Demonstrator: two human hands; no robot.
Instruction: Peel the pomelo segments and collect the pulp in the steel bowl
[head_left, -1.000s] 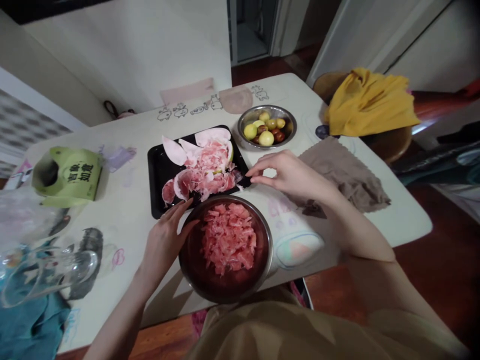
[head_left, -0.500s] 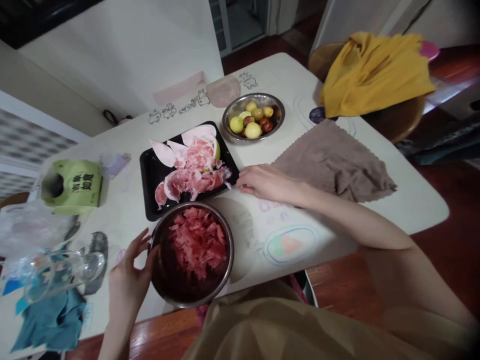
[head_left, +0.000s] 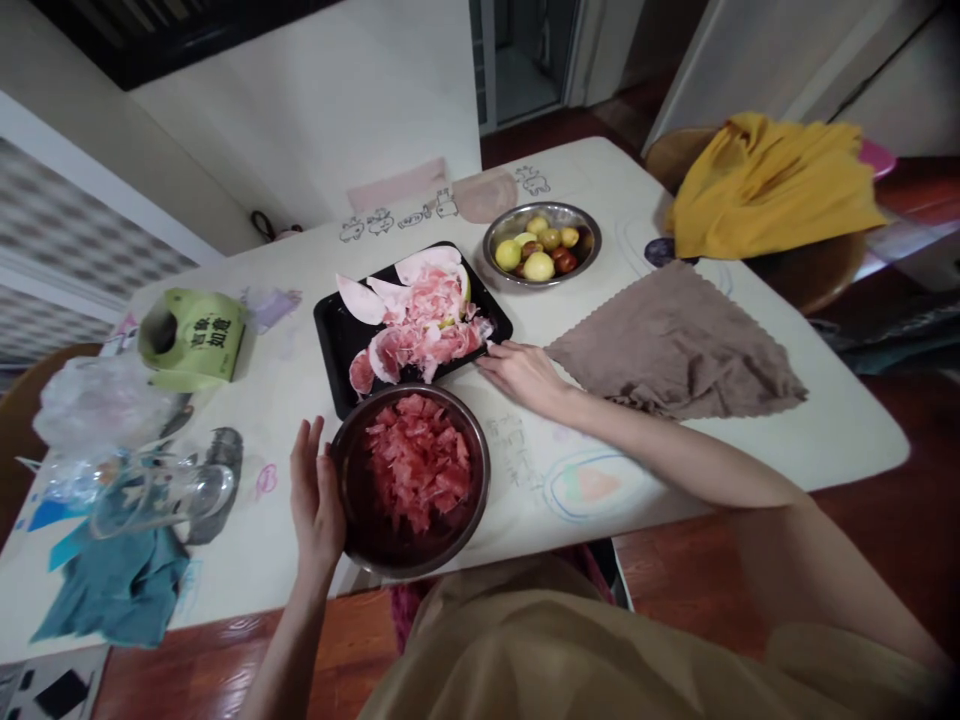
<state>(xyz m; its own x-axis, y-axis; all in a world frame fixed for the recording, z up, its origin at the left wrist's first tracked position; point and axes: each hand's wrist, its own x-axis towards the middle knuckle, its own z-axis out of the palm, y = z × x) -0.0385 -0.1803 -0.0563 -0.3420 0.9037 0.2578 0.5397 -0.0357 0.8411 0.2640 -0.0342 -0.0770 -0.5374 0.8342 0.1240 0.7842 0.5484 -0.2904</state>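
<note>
A steel bowl (head_left: 474, 425) of torn red pomelo flesh (head_left: 418, 462) stands close to me, its far rim overlapping the near edge of a black tray (head_left: 341, 345). Pale rind and pink pomelo scraps (head_left: 431, 315) lie on that tray. My left hand (head_left: 316, 500) is upright against the bowl's left side, fingers stretched out and thumb along the outside of the rim. At the tray's near right corner, my right hand (head_left: 525, 378) rests low with its fingers extended, tips touching or very near the edge. Its thumb is hard to make out.
Behind the tray stands a steel bowl of round fruit (head_left: 541, 248). A brown cloth (head_left: 679, 350) lies right of my right hand. To the left are a green paper bag (head_left: 196, 338), a glass pitcher (head_left: 161, 490) lying over, clear plastic and a teal cloth (head_left: 124, 580).
The view has shifted slightly. My left thumb has come off the bowl's inner rim, and that hand now lies straightened along the outside. My right hand stays by the tray's corner, fingers flatter.
</note>
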